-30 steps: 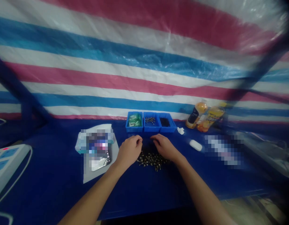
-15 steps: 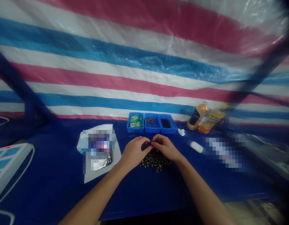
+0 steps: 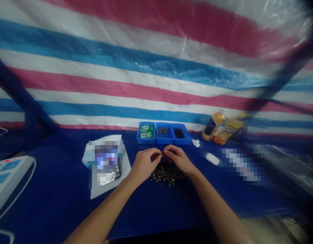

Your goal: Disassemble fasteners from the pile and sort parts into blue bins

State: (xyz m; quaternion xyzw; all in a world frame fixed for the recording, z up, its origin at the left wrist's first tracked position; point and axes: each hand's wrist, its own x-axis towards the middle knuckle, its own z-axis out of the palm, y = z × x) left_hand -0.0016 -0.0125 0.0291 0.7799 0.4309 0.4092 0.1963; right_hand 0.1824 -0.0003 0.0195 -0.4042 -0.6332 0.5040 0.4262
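My left hand (image 3: 147, 164) and my right hand (image 3: 178, 158) meet fingertip to fingertip above a pile of small dark metallic pieces (image 3: 168, 175). The fingers of both are pinched around something tiny and dark that I cannot make out. Behind them stand three blue bins side by side: the left bin (image 3: 146, 141) holds green-and-white packets, the middle bin (image 3: 165, 141) a few small metal pieces, and the right bin (image 3: 182, 140) small black parts.
On the blue table (image 3: 156, 210) lie a white sheet (image 3: 95, 191) with a phone-like object at left, a power strip (image 3: 13, 178), a crumpled tissue (image 3: 196, 143) and a white case (image 3: 212, 159). Two orange bottles, one in front (image 3: 228, 130), stand back right.
Both hands stay over the pile, with their fingertips shifted slightly. The left thumb has moved a little up. The whole view has shifted very slightly.
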